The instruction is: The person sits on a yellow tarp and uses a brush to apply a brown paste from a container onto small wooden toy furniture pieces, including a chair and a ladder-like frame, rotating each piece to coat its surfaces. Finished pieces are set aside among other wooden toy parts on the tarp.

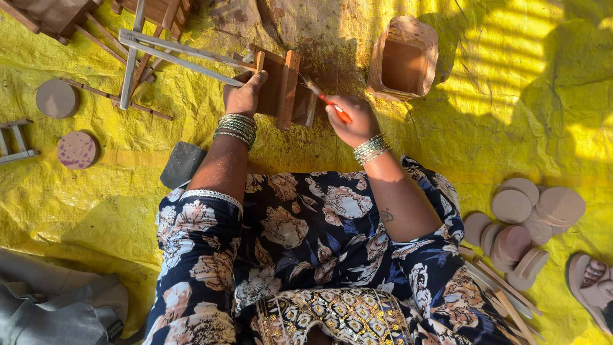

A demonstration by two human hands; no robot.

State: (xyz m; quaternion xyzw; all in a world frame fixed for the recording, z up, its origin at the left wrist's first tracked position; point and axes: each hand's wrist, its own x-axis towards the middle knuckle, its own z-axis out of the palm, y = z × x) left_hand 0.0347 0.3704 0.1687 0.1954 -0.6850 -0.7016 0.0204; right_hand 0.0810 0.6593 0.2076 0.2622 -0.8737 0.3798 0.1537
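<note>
Seated worker, seen from above, on a yellow tarpaulin (523,115) spread over the ground. The left hand (244,91) is closed as a grip on the edge of a small wooden frame piece (284,89), brown and slatted, which stands on the tarpaulin directly ahead of the knees. The right hand (350,118) is closed around the orange handle of a brush (325,99); the bristle end points up and left and meets the right side of the wooden frame piece. Both wrists carry stacks of green and silver bangles (236,128).

A brown open-topped container (404,61) sits just beyond the right hand, near the brush tip. A dark grey block (182,164) lies beside the left forearm. A heap of round wooden discs (523,220) lies well apart at the right, with thin wooden sticks (504,291) below them. Two separate discs (57,98) lie at the left, one of them speckled purple. More slatted wooden assemblies (147,45) occupy the upper left. A sandalled foot of another person (594,281) shows at the right edge.
</note>
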